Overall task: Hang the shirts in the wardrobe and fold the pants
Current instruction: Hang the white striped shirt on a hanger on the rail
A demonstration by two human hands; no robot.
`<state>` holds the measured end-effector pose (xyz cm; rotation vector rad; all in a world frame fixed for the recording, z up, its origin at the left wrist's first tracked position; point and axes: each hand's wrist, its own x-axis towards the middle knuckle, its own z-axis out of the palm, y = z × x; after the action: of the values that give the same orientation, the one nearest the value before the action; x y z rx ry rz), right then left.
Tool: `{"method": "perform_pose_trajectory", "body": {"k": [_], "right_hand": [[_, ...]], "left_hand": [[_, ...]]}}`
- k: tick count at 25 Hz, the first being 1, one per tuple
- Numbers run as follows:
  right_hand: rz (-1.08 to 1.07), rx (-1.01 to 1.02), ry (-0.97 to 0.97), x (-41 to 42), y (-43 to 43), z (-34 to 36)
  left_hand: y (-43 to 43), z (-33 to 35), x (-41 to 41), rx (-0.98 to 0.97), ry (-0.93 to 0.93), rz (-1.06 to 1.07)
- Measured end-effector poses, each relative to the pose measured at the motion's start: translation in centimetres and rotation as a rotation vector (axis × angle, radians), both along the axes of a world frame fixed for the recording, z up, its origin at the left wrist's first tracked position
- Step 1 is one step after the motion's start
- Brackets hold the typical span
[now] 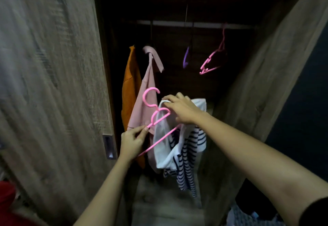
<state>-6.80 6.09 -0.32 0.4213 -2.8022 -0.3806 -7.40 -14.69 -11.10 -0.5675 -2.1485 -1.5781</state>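
- The left hand (pixel 132 142) pinches one shoulder of a pink plastic hanger (pixel 158 120) between thumb and fingers (pixel 142 130), with the hook tilted up and to the left.
- The right hand (pixel 181 109) has its fingers (pixel 170 99) curled round the neck edge of a white and navy striped shirt (pixel 186 156). The shirt hangs bunched below those fingers, in front of the open wooden wardrobe (pixel 266 66).
- I cannot tell whether the hanger's far arm is inside the cloth.
- To do this well, I would hold the neck wide, feed each hanger arm through it, and seat both shoulders level before lifting.
- Above both sets of fingers, the metal rail (pixel 204 25) carries an orange shirt (pixel 129 91) and a dusty pink shirt (pixel 144 105) to the left. To the right hang a purple hanger (pixel 185 57) and an empty pink hanger (pixel 211 60). The gap between the two groups looks like the spot.
- No brand, label or writing can be read.
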Motion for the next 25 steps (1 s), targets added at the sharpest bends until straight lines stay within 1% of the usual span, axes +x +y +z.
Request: {"method": "perform_pose_trajectory", "body": {"k": [2,3,4,5,7,8,9,10,11,12,13,14,15,16,17,18,19,20,21,22,23,25], "right_hand": [[0.134,0.041,0.113,0.8,0.5,1.1],[0.222,0.076,0.223,0.9,1.0,1.4],[0.298,0.113,0.346,0.8,1.7,1.7],[0.336,0.139,0.425,0.7,2.3,2.0],[0.332,0.128,0.536,0.7,3.1,2.5],[0.321,0.114,0.572,0.8,3.0,2.6],[0.317,0.099,0.592,0.8,2.9,2.5],[0.321,0.089,0.611,0.9,2.8,2.2],[0.329,0.080,0.634,1.0,2.7,2.1],[0.332,0.061,0.650,1.1,2.6,1.9],[0.330,0.034,0.664,1.2,2.5,1.8],[0.321,0.012,0.672,1.3,2.4,2.0],[0.311,-0.009,0.667,1.5,2.5,2.1],[0.310,-0.026,0.652,1.7,2.9,2.1],[0.317,-0.029,0.634,1.9,3.6,1.8],[0.334,-0.015,0.615,2.3,4.6,1.3],[0.351,0.004,0.583,2.7,5.8,0.4],[0.366,0.012,0.546,3.4,7.1,-0.9],[0.372,0.004,0.511,4.1,8.2,-2.4],[0.366,-0.015,0.478,4.8,9.2,-4.2],[0.353,-0.037,0.453,5.4,9.7,-6.0],[0.327,-0.072,0.425,6.1,10.0,-8.7]], "left_hand": [[0.5,-0.2,-0.2,0.179,-0.071,-0.043],[0.6,0.2,-0.1,0.233,-0.076,-0.072],[0.8,0.8,0.0,0.259,-0.052,-0.074],[1.1,1.6,0.2,0.240,0.030,-0.012],[2.0,2.7,0.7,0.053,0.239,0.291],[2.3,2.3,0.8,-0.033,0.288,0.461],[2.5,1.6,1.3,-0.056,0.296,0.552],[3.0,0.1,2.2,-0.068,0.341,0.561],[3.5,-2.0,3.4,-0.120,0.393,0.517],[4.1,-4.1,4.7,-0.255,0.394,0.450],[4.6,-6.0,5.7,-0.438,0.315,0.374],[5.0,-7.4,6.2,-0.616,0.135,0.312],[5.0,-8.7,5.7,-0.729,-0.131,0.224],[4.5,-9.1,4.9,-0.746,-0.361,0.096],[3.6,-9.5,3.7,-0.699,-0.491,-0.083],[2.6,-9.9,2.6,-0.632,-0.538,-0.236],[1.3,-9.7,1.6,-0.627,-0.567,-0.309],[-0.2,-9.2,0.6,-0.672,-0.626,-0.305],[-1.4,-8.4,-0.2,-0.727,-0.682,-0.240],[-2.4,-8.1,-1.1,-0.756,-0.689,-0.126],[-3.2,-7.8,-1.8,-0.756,-0.704,-0.017],[-4.1,-6.8,-2.6,-0.742,-0.730,0.128]]}}
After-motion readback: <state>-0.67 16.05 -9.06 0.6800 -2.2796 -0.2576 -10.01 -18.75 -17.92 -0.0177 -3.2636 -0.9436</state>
